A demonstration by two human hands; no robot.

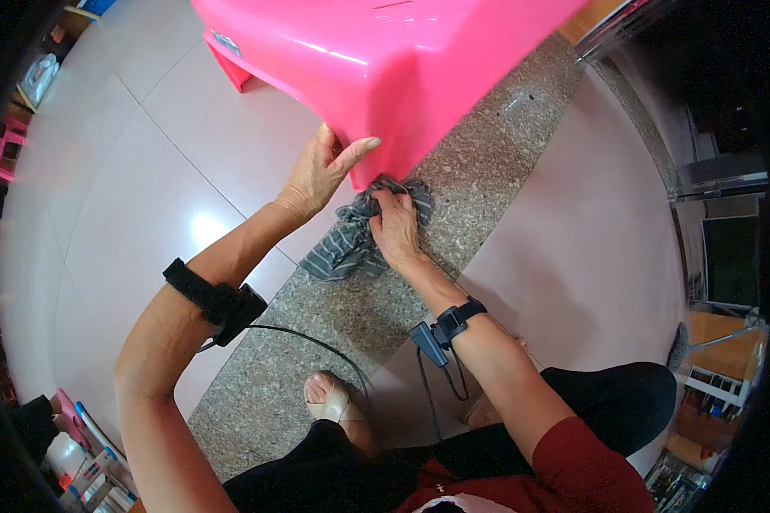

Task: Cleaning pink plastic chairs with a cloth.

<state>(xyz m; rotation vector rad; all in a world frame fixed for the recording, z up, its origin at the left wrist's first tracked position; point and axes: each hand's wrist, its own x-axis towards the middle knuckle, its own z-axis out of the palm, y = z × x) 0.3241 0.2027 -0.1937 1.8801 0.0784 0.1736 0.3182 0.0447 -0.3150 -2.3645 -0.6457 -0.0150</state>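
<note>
A glossy pink plastic stool or chair (333,38) fills the top of the view, its tapering leg pointing down towards me. My left hand (324,167) grips the edge of that leg, thumb on the outer face and the other fingers partly hidden. A grey striped cloth (343,247) is bunched around the leg's foot, just above the stone strip. My right hand (396,224) presses into the cloth and holds it there, its fingertips partly covered by the folds.
A speckled granite strip (250,378) crosses the pale tiled floor (135,192) diagonally. Cables hang from straps on both my forearms. My sandalled foot (327,397) rests on the granite. A mop head (678,346) and a shelf are at the right; a small pink stool (6,151) stands far left.
</note>
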